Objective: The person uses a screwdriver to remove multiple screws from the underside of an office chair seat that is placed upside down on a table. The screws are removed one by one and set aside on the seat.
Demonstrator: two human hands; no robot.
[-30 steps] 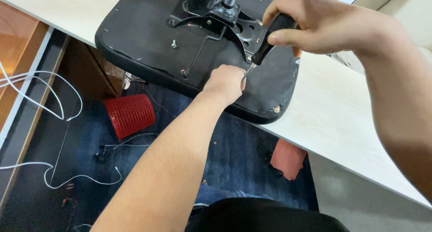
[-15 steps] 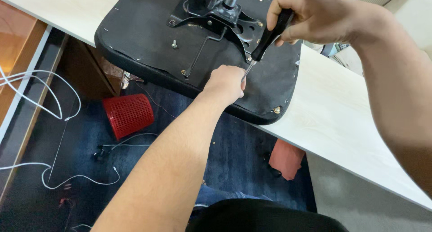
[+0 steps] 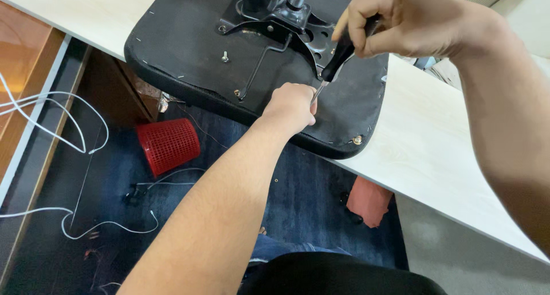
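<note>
Screwdriver (image 3: 339, 55) first: its black handle sits inside the right hand (image 3: 401, 23), fingers wrapped tight around it, and the thin metal shaft slants down toward seven o'clock until its tip meets the underside of the chair seat (image 3: 189, 48). The left hand (image 3: 292, 107) is curled into a loose fist right at that tip, knuckles resting on the seat's padding; whether it pinches anything I cannot tell. The seat lies upside down on the pale desk (image 3: 435, 140), its near edge hanging over the desk's rim. At twelve o'clock from the tip stands the black metal bracket (image 3: 275, 20) with its post rising out of view. A loose-looking screw (image 3: 225, 56) sticks up at ten o'clock, and a brass fitting (image 3: 357, 140) shows near the seat's corner at four o'clock. Down on the dark floor lie a red mesh basket (image 3: 169, 145) on its side and white cables (image 3: 51, 123).
</note>
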